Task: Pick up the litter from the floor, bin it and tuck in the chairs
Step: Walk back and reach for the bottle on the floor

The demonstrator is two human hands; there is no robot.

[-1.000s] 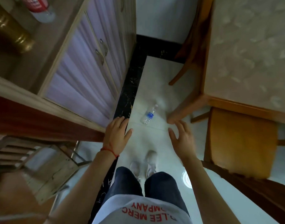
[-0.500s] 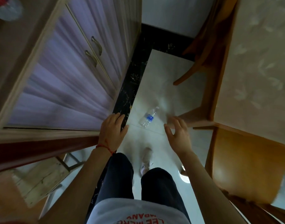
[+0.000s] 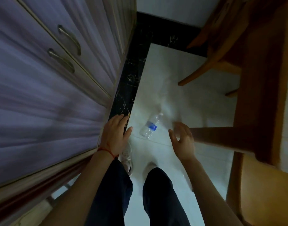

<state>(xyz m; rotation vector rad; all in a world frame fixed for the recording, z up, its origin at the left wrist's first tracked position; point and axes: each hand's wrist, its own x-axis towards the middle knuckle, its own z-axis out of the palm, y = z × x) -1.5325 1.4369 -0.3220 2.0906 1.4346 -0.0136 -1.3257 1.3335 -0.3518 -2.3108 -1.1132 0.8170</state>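
A clear plastic bottle [image 3: 150,126] with a blue label lies on its side on the white floor tiles, just ahead of my feet. My left hand [image 3: 115,134] hovers to its left, fingers spread, holding nothing; a red thread circles its wrist. To the bottle's right my right hand [image 3: 182,139] is held out, also open and empty. The bottle lies between both hands, touched by neither. A wooden chair [image 3: 260,193] with a tan seat stands at the lower right, and a second wooden chair [image 3: 210,62] stands farther back beside the table.
A cabinet [image 3: 47,88] with purple doors and metal handles fills the left side. A black marble strip [image 3: 131,75] runs along its base. A wooden table's leg and frame [image 3: 257,111] close off the right, leaving a narrow floor aisle.
I have stepped forward and bent lower, so the bottle sits nearer and larger between my hands. Both hands stay open and have come closer to it.
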